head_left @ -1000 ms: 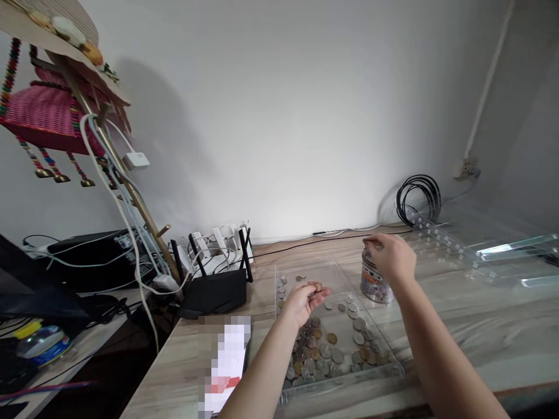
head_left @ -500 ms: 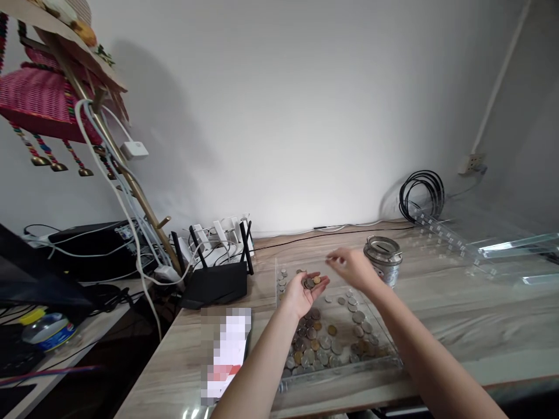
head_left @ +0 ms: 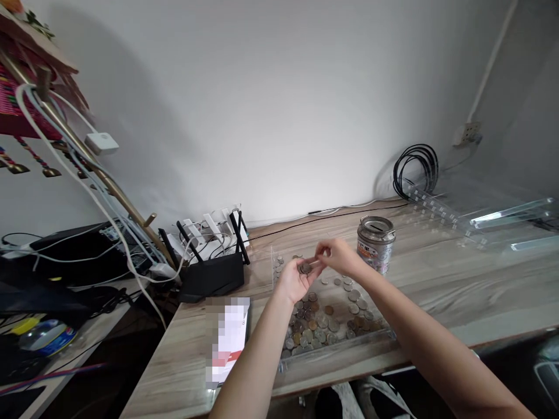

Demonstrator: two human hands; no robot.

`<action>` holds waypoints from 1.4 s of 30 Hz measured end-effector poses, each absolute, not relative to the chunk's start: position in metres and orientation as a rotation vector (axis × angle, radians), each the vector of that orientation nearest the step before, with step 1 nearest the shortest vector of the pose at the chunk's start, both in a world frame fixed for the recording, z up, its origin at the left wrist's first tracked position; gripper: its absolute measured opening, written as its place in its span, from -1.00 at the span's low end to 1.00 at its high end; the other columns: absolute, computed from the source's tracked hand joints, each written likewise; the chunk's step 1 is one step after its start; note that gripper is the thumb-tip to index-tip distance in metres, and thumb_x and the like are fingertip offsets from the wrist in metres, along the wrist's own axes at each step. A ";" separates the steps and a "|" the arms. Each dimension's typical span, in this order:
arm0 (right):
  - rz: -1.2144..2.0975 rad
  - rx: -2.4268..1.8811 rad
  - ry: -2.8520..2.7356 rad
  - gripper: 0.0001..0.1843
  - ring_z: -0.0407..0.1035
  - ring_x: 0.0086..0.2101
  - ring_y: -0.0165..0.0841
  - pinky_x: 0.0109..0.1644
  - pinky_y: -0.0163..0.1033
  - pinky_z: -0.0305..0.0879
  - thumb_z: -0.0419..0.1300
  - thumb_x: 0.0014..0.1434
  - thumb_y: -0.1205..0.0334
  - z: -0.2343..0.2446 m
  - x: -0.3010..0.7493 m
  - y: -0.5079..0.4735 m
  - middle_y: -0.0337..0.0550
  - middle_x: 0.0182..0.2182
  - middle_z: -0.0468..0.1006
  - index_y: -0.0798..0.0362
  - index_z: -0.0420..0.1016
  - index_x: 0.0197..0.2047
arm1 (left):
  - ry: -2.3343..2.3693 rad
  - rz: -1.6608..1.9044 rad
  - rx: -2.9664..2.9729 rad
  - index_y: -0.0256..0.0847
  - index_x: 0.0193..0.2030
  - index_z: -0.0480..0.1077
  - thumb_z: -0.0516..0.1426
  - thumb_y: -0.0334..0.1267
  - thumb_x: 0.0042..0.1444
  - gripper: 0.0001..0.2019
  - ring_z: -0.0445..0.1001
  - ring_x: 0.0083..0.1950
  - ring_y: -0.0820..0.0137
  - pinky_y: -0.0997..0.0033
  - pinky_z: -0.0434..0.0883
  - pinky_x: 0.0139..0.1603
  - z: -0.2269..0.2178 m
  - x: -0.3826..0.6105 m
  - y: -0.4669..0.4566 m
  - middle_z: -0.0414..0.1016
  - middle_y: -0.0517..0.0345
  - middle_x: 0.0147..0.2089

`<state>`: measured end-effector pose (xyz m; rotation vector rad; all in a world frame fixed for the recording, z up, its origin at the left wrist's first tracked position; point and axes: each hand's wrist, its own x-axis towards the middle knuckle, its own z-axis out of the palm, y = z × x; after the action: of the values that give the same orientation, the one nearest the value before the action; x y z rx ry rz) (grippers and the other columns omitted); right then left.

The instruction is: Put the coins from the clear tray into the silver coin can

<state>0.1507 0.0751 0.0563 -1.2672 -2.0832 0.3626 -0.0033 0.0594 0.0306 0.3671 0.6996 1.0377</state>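
My left hand is held palm up over a clear tray, cupping a few coins. Just right of it, my right hand has thumb and forefinger pinched together against the left fingertips. Whether a coin sits in that pinch is hidden. Loose silver and brass coloured coins lie spread in the tray below both hands. Behind my right forearm stands a metal tin with a slotted lid and a wire handle.
A phone lies left of the tray, near a black router with antennas. Coiled black cable leans on the wall, beside clear acrylic pieces. At far left, a bottle stands on another desk.
My right hand has moved left from beside the tin to meet my left fingertips. The brass coloured coin in my left hand no longer shows. The view has shifted slightly right and down.
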 end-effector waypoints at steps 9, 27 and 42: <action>0.026 -1.927 -1.440 -0.87 0.24 -0.48 -0.31 -0.48 -0.26 0.03 0.17 -0.19 0.13 0.085 0.264 0.083 -0.15 -0.54 0.43 -0.02 0.46 -0.53 | 0.556 1.493 0.274 -0.43 -0.05 0.21 -0.19 -0.26 0.11 -0.64 0.29 0.03 0.17 0.19 0.42 -0.20 0.063 -0.061 0.066 0.28 -0.30 -0.02; 0.478 -1.098 -2.218 -0.76 0.25 -0.50 -0.46 -0.43 -0.39 0.09 0.02 0.01 0.21 0.041 0.131 0.076 -0.21 -0.50 0.47 0.05 0.49 -0.36 | 0.833 1.055 0.711 -0.33 -0.18 0.29 -0.03 -0.61 -0.05 -0.72 0.49 -0.33 0.35 0.45 0.44 -0.33 0.028 -0.001 0.054 0.47 0.01 -0.37; -0.048 -1.443 -1.603 -0.78 0.26 -0.33 -0.35 -0.31 -0.30 0.08 0.01 0.02 0.19 0.072 0.200 0.085 -0.17 -0.40 0.49 0.01 0.48 -0.37 | 0.853 0.970 0.687 -0.39 -0.13 0.27 -0.02 -0.38 0.04 -0.75 0.46 -0.21 0.33 0.57 0.42 -0.35 0.031 0.002 0.052 0.45 -0.16 -0.22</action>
<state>0.2004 0.0851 0.0722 -1.4427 -1.6026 -0.0480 0.0024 0.0519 0.0307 0.6873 0.8532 0.9700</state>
